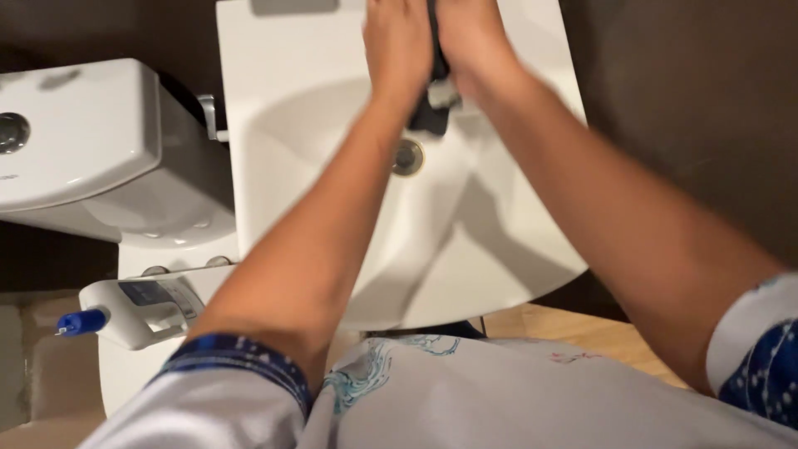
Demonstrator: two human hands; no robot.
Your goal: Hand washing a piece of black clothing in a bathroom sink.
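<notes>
My left hand (pixel 397 46) and my right hand (pixel 470 33) are raised side by side at the back of a white washbasin (pixel 499 241). Both palms press against a dark object (pixel 432 104) that runs between them and hangs down over the bowl; I cannot tell whether it is a tap or a cloth. The fingertips are cut off by the top edge of the view. A round metal drain (pixel 407 156) lies just below the hands. My forearms reach across the basin from short patterned sleeves.
A white toilet tank (pixel 83 133) with a round flush button (pixel 12 131) stands left of the basin. Below it is a white side control arm (pixel 137 312) with a blue tip (pixel 81 322). Dark walls flank the basin; wooden floor (pixel 582 333) shows underneath.
</notes>
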